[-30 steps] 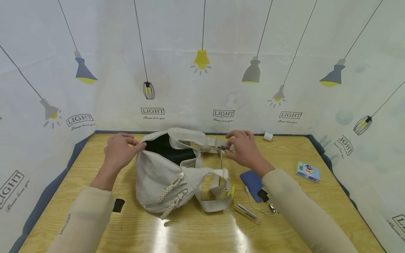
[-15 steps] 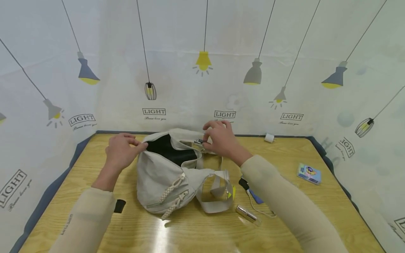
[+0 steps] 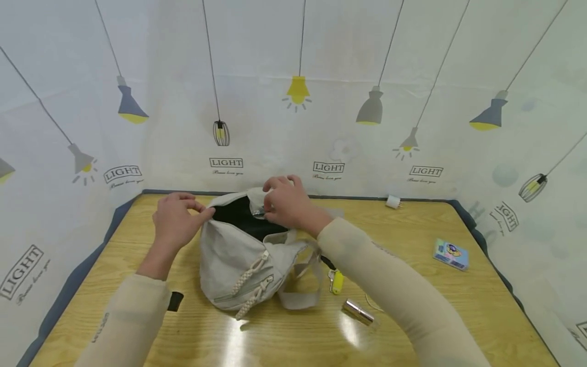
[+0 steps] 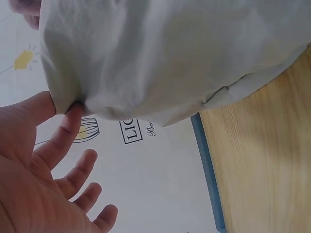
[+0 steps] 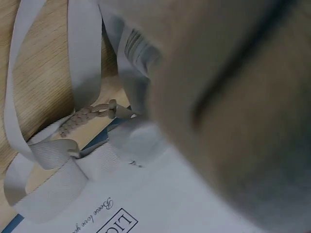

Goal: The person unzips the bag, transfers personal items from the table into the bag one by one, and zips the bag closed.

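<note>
Desk (image 3: 394,232): wooden | plug (image 3: 393,202): white, near far edge | box (image 3: 451,254): blue, at right | tag (image 3: 337,282): yellow, beside key (image 3: 331,278) | tube (image 3: 358,311): shiny, lying near tag | backdrop (image 3: 257,51): white, printed lamps (image 3: 298,90)

The right grip (image 3: 289,205) and metal item (image 3: 259,213) have reached the bag's opening (image 3: 235,217).

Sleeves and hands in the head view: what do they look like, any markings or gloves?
The left sleeve and right sleeve are long and cream-coloured. The left one carries small dark lettering, too small to read. The left hand and right hand are bare, with no gloves or rings visible.
</note>
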A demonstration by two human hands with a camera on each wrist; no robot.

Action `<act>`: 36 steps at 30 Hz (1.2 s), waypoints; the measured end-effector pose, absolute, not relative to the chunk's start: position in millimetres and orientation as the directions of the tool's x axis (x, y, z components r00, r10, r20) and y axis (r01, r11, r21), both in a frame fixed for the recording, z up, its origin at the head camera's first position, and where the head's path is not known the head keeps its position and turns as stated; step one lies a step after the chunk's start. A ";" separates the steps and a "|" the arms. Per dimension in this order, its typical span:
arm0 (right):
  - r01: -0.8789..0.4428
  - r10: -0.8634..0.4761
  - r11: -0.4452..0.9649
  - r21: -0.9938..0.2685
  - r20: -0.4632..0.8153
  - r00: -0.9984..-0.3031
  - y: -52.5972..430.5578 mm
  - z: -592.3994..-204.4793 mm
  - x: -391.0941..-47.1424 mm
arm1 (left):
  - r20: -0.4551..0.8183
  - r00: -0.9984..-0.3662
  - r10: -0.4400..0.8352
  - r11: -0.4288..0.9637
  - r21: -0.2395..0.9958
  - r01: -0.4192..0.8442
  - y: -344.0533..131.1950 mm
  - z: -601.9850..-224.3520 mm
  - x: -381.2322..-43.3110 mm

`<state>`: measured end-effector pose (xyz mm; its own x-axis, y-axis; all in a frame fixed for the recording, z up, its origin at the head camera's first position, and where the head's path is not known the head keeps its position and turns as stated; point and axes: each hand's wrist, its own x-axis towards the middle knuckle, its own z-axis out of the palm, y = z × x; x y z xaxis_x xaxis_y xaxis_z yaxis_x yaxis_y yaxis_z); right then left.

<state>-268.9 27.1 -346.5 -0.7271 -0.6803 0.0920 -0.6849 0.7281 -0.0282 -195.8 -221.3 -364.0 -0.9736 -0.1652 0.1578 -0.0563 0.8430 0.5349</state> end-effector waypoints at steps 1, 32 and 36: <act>-0.688 -0.685 0.725 -0.019 0.087 -0.724 25.2 -346.1 -268.4 | 0.163 -0.973 -0.163 0.844 0.534 -0.052 -221.6 -364.4 -195.6; -0.656 -0.660 0.750 0.087 0.019 -0.751 -6.3 -363.0 -269.8 | 0.239 -0.958 -0.157 0.834 0.552 0.001 -219.5 -368.7 -197.0; -0.678 -0.682 0.731 0.077 0.033 -0.731 -8.3 -371.9 -267.9 | 0.242 -0.958 -0.154 0.836 0.549 0.005 -218.7 -368.5 -197.1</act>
